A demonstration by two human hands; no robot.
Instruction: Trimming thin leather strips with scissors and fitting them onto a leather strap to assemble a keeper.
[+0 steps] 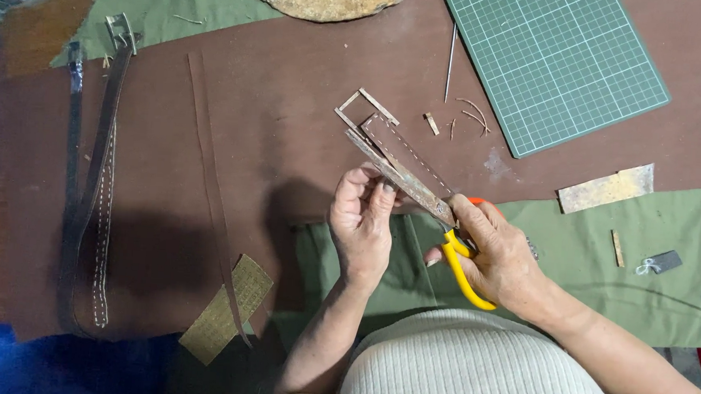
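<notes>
Tabletop (289, 136): brown leather sheet, cutting mat (549, 59).
Left hand (363, 222): grip pinches stitched leather strap (398, 155); keep taut.
Right hand (497, 255): grip clenched on yellow-handled scissors (460, 264); trim parallel to stitching.

**Worktop layout around the hands**

At the centre the left hand (361, 222) holds a leather strip (398, 155), and the right hand (497, 255) just to its right holds scissors (464, 269) whose blades lie along that strip. A cutting mat (553, 63) lies behind and to the right. Belts (92, 181) lie far left on the worktop (290, 120), a long strap (209, 188) between them and the hands. A textured patch (226, 311) lies under that strap's near end.
</notes>
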